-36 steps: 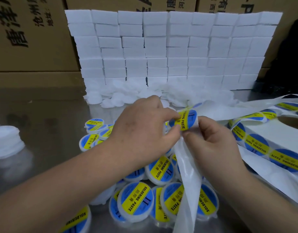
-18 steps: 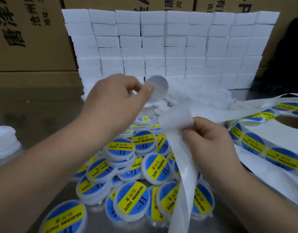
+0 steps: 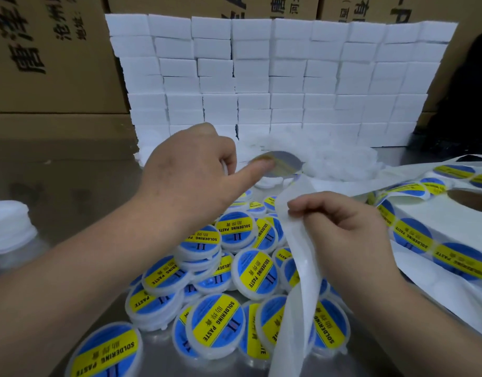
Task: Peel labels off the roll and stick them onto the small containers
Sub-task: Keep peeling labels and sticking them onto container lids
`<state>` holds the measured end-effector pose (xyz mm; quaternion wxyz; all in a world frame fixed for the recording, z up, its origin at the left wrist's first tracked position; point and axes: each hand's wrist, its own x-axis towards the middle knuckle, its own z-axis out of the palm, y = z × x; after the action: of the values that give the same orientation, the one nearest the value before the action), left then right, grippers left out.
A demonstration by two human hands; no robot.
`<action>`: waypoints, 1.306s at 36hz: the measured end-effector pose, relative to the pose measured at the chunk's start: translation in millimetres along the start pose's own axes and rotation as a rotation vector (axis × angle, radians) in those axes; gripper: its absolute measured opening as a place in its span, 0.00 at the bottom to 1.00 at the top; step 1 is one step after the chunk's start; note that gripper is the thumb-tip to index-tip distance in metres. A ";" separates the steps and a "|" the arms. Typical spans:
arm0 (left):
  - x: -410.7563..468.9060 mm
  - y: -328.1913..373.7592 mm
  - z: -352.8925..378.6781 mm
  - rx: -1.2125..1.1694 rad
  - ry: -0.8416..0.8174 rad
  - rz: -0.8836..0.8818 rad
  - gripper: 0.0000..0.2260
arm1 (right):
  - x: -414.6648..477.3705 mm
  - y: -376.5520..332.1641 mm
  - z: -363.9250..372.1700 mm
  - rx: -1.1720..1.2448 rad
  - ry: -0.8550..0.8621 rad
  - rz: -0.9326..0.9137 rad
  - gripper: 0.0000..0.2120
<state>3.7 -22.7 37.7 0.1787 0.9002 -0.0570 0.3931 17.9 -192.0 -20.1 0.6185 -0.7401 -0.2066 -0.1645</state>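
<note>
Just past the tip of my left hand's [image 3: 185,172] thumb hangs the peeled label [image 3: 286,164]. Its sticky back faces me and it is free of the backing strip [image 3: 302,257]. It clings to that outstretched thumb while the other fingers are curled in; I cannot tell whether a finger backs it from behind. Nearer me and to the right, my right hand [image 3: 346,232] pinches the bare backing strip between thumb and fingertips, and the strip trails down toward me over the heap. Further right of that hand lies the label roll [image 3: 425,235], with blue-and-yellow stickers along its outer turn. Below and between both hands, the labelled containers [image 3: 259,270] are piled on the steel bench [image 3: 79,202], well stacked on each other. Beyond the left hand, just under the label, sits the heap of plain white containers [image 3: 338,159], at the foot of a wall of white boxes [image 3: 261,77]. I judge the step in hand to be the carry: the label is off and no container is under it yet. The next move calls for choosing one plain lid near the label and lowering the sticker flat and centred. It must then be pressed down without folding, since the limp disc could curl onto itself or catch a neighbouring lid.
</note>
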 end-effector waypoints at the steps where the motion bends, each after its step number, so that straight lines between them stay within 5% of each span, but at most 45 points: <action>1: 0.2 0.3 -0.8 0.004 -0.009 0.023 0.23 | 0.4 -1.3 -0.5 0.036 -0.007 0.019 0.21; 3: 0.4 1.1 -2.1 0.019 -0.033 0.067 0.23 | 1.2 -5.8 -2.4 0.104 -0.028 0.029 0.14; 13: 1.8 1.8 -3.3 0.083 -0.159 0.154 0.22 | 3.3 -9.2 -2.5 0.192 0.044 0.173 0.08; 23: 10.0 -20.5 7.6 0.089 -0.155 0.068 0.14 | 9.1 -5.5 -7.3 0.200 0.242 0.187 0.11; 26: 11.6 -24.2 4.0 -0.167 -0.155 -0.069 0.09 | 9.4 -7.5 -8.3 0.233 0.237 0.173 0.11; 30: 8.5 -13.7 1.4 -0.523 -0.176 -0.147 0.19 | 1.1 -9.3 0.4 0.200 0.091 0.121 0.13; 35: 4.0 0.6 2.6 -0.979 -0.214 -0.297 0.10 | -0.1 -14.5 0.0 0.278 -0.049 0.109 0.13; 38: 2.6 2.8 8.1 -1.148 -0.307 -0.410 0.13 | -1.6 -15.1 -0.2 0.333 -0.116 0.092 0.07; 42: 2.9 2.3 8.5 -1.521 -0.434 -0.595 0.13 | -3.1 -17.5 0.2 0.370 -0.215 0.066 0.11; 47: 1.8 -0.9 11.0 -1.618 -0.564 -0.560 0.16 | -2.4 -16.2 1.4 0.384 -0.247 0.085 0.13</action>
<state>12.7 -25.8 31.8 0.8262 0.5432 -0.1367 -0.0606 7.6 -188.5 -7.8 0.7244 -0.6313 -0.2769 -0.0042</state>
